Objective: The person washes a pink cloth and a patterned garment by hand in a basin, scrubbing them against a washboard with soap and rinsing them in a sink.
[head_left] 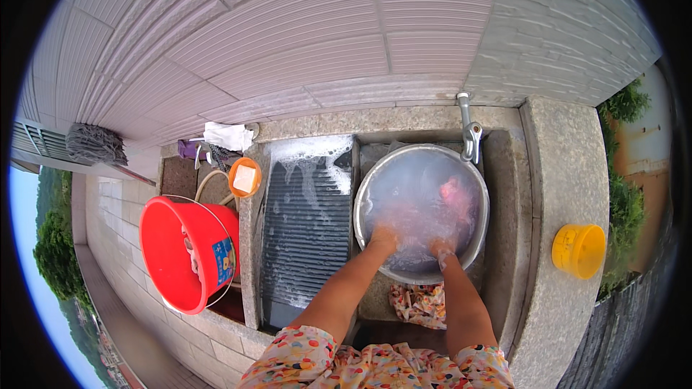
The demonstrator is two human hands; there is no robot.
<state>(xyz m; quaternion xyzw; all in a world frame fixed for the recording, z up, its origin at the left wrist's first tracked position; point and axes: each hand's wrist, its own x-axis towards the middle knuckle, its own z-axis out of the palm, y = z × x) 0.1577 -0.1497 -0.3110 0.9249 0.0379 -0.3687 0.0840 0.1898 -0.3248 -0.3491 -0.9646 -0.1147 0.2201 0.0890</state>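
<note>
A round metal basin [486,209] stands in the right-hand trough of a stone sink, filled with cloudy, soapy water [411,180]. Both my arms reach down into it. My left hand [385,236] is sunk past the wrist near the basin's front, and my right hand [440,247] dips in just to the right of it. The murky water hides the fingers of both, so what they hold does not show. Something pink [455,193], apparently cloth, shows in the water beyond my right hand. A patterned cloth [419,306] lies crumpled below the basin's front rim.
A ridged dark washboard [306,230] with suds adjoins the basin on the left. Above the basin juts a faucet [470,133]. Further left are a red bucket [169,245] and an orange bowl [235,186] holding a pale block. A yellow tub [579,251] sits on the right ledge.
</note>
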